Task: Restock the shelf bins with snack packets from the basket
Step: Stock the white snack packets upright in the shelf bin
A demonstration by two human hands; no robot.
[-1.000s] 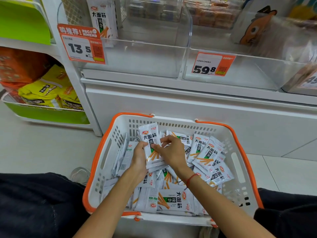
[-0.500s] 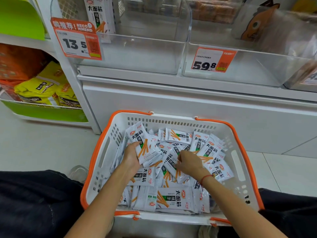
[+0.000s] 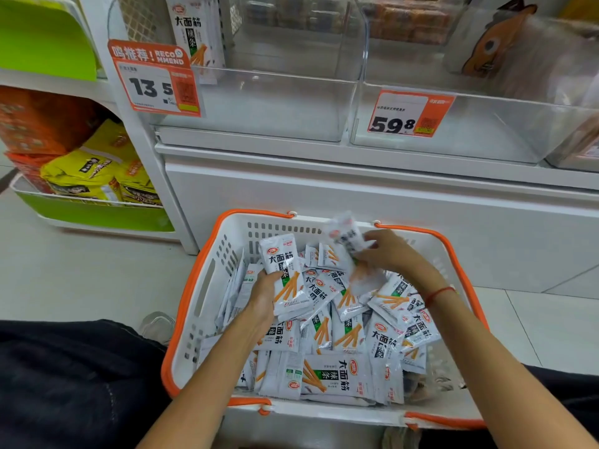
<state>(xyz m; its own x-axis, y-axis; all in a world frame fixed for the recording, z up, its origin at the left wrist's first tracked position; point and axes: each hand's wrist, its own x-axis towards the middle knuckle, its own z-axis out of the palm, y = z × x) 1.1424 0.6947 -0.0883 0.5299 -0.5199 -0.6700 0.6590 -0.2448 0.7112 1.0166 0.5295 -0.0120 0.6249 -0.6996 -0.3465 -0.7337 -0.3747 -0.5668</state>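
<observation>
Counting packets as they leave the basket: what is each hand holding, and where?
Left hand grips a stack of packets by its lower left edge. Right hand pinches a blurred packet near its middle.

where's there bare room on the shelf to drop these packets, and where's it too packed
The clear bin behind the 13.5 price tag looks bare across its floor, with only one upright packet at its back left. The bin behind the 59.8 tag also looks open in front. The basket is crowded with packets, both hands in it.
</observation>
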